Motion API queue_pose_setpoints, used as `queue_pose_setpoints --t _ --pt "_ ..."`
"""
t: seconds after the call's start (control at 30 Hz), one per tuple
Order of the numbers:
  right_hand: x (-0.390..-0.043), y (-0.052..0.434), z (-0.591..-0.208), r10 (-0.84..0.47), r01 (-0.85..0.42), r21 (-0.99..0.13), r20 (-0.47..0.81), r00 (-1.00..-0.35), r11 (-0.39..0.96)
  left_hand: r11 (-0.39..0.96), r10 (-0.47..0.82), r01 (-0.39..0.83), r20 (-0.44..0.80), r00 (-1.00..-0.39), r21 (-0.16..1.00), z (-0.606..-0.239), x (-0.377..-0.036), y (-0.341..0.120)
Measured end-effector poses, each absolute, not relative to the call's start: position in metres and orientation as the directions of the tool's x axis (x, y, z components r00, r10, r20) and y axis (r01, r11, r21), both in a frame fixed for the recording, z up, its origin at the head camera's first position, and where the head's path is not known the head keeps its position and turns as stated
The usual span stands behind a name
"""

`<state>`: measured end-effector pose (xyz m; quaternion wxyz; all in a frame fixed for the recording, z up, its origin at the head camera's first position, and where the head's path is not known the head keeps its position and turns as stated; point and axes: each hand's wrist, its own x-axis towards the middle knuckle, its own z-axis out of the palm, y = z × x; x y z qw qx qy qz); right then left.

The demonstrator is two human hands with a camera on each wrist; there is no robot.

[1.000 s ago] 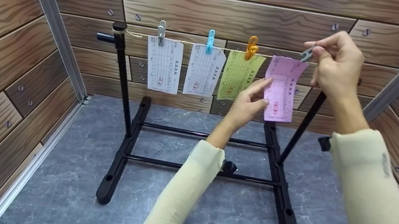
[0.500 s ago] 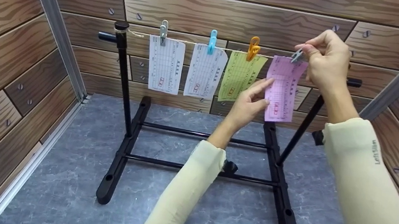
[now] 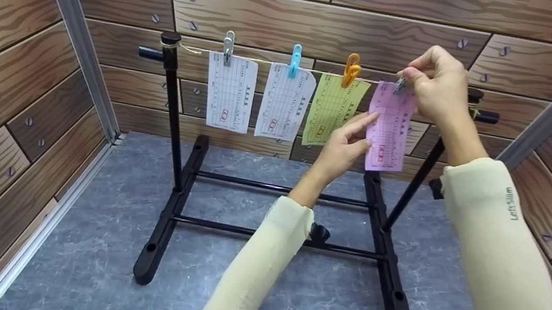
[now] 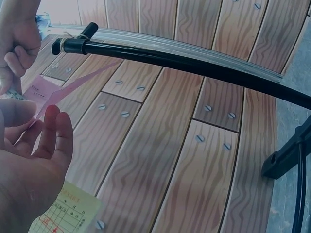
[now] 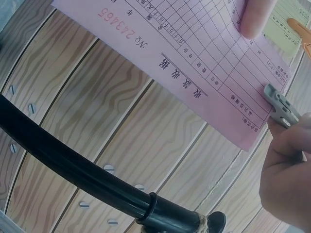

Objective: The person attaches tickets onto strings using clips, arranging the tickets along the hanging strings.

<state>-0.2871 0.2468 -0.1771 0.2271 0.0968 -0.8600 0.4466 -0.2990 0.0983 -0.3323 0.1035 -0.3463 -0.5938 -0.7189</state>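
The pink printed paper slip (image 3: 389, 127) hangs at the right end of the thin string line (image 3: 271, 62), which is stretched between the two posts of the black metal stand (image 3: 171, 127). The top edge of the slip meets the string just left of the stand's right post.

The right hand (image 3: 437, 85) is at the top right corner of the slip. Its thumb and fingertips pinch a small grey plastic clothes peg (image 3: 400, 84), and the peg sits at the string on the slip's upper edge. In the right wrist view the grey peg (image 5: 281, 105) touches the edge of the pink slip (image 5: 194, 63); whether its jaws are closed on the paper cannot be told.

The left hand (image 3: 344, 147) is below and left of the peg. Its fingers are nearly straight and rest against the left edge of the slip at mid-height, with the thumb in front of the paper. The left wrist view shows the left hand (image 4: 34, 170) with loosely extended fingers and the pink slip (image 4: 53, 92) passing edge-on beside them.

Left of the pink slip along the string hang three more slips:
- a green paper slip (image 3: 330, 110) under an orange peg (image 3: 351, 70), just beside the pink slip;
- a white paper slip (image 3: 284, 103) under a light blue peg (image 3: 295, 60);
- a second white paper slip (image 3: 229, 92) under a grey peg (image 3: 227, 48), nearest the stand's left post.

The stand rests on a grey marbled floor surface (image 3: 87, 258), enclosed by wood-patterned wall panels (image 3: 12, 94).
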Motion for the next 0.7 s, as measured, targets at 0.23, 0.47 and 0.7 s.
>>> queue_pose_setpoints --t 0.23,0.47,0.7 --pt "-0.2864 0.252 -0.1761 -0.03 -0.345 -0.739 0.404 -0.914 0.578 -0.275 0.271 0.548 0.61 -0.745 0.79 -0.3306 -0.3013 0.101" --pt "-0.286 0.2573 -0.1759 -0.087 -0.339 -0.773 0.349 -0.933 0.536 -0.271 0.275 0.551 0.612 -0.741 0.789 -0.3294 -0.3013 0.1011" --pt "-0.2838 0.2555 -0.1741 -0.078 -0.299 -0.812 0.302 -0.95 0.501 -0.334 0.3 0.529 0.62 -0.725 0.78 -0.3331 -0.3005 0.1019"
